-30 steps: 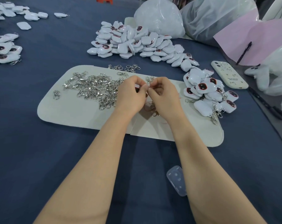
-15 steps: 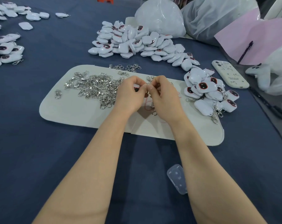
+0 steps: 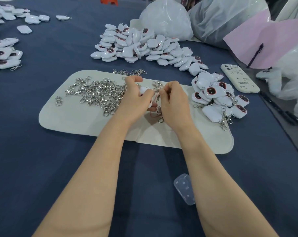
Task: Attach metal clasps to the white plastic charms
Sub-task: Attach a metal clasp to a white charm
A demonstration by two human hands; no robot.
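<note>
My left hand (image 3: 134, 96) grips a white plastic charm (image 3: 143, 91) over the middle of the pale felt mat (image 3: 73, 120). My right hand (image 3: 174, 101) pinches a metal clasp (image 3: 157, 97) against the charm's edge, fingers curled; most of the clasp is hidden between the hands. A heap of loose metal clasps (image 3: 97, 93) lies on the mat just left of my left hand. A large pile of white charms (image 3: 141, 46) sits behind the mat. Charms with clasps attached (image 3: 218, 96) are heaped at the mat's right end.
A white phone (image 3: 238, 78) lies at the right, beside pink paper (image 3: 267, 43) with a pen. Plastic bags (image 3: 167, 17) stand at the back. More charms (image 3: 3, 55) lie at the far left. A clear plastic case (image 3: 185, 189) rests on the blue cloth near my right forearm.
My hands have drawn slightly apart; the left hand has turned so the white charm now shows between its fingers. The right hand's pinch sits a little lower.
</note>
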